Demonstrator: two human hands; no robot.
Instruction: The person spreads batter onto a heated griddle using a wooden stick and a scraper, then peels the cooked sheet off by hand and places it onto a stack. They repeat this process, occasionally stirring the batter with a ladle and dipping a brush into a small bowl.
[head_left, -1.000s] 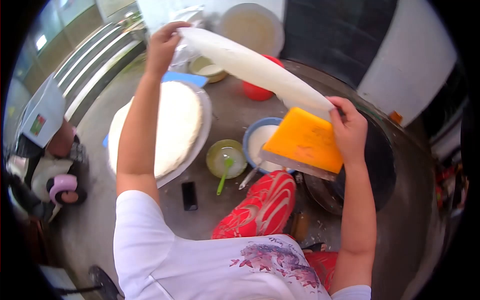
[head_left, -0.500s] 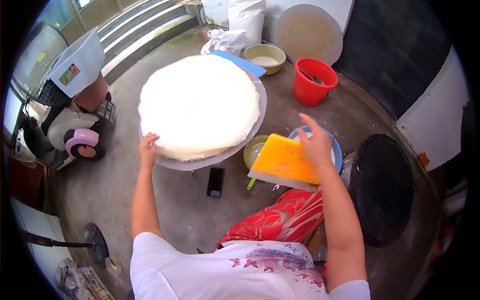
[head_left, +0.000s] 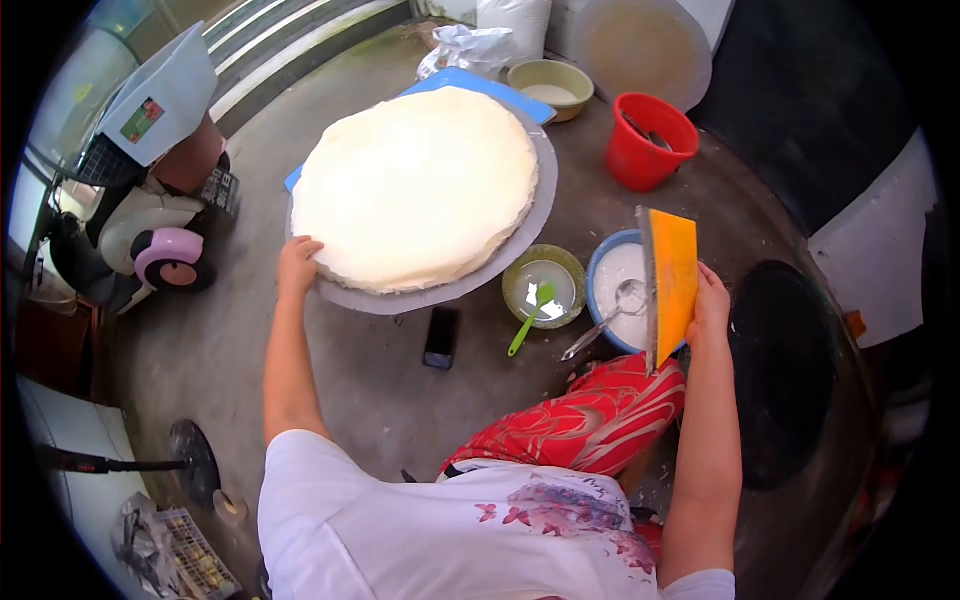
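A wide round white slab, perhaps dough or batter (head_left: 420,185), lies on a larger round grey plate (head_left: 470,285). My left hand (head_left: 299,264) is closed at the near-left rim, its fingers over the edge. My right hand (head_left: 710,305) grips a yellow scraper (head_left: 677,285) held on edge, its grey blade facing left. Beneath the scraper stands a blue basin (head_left: 597,280) of white powder or paste with a metal ladle (head_left: 630,292) in it. Beside it sits a green bowl (head_left: 571,272) with liquid and a green brush or spatula (head_left: 527,322).
A black phone (head_left: 441,338) lies on the floor before the plate. A red bucket (head_left: 640,165) with tools and a beige basin (head_left: 575,88) stand farther back. A black round disc (head_left: 785,375) is at right, a scooter (head_left: 165,235) at left. My red-clad leg (head_left: 600,415) is below the basin.
My right hand has turned the scraper from nearly flat to upright and moved it right, uncovering the green bowl and blue basin. My left hand stays at the plate's edge.
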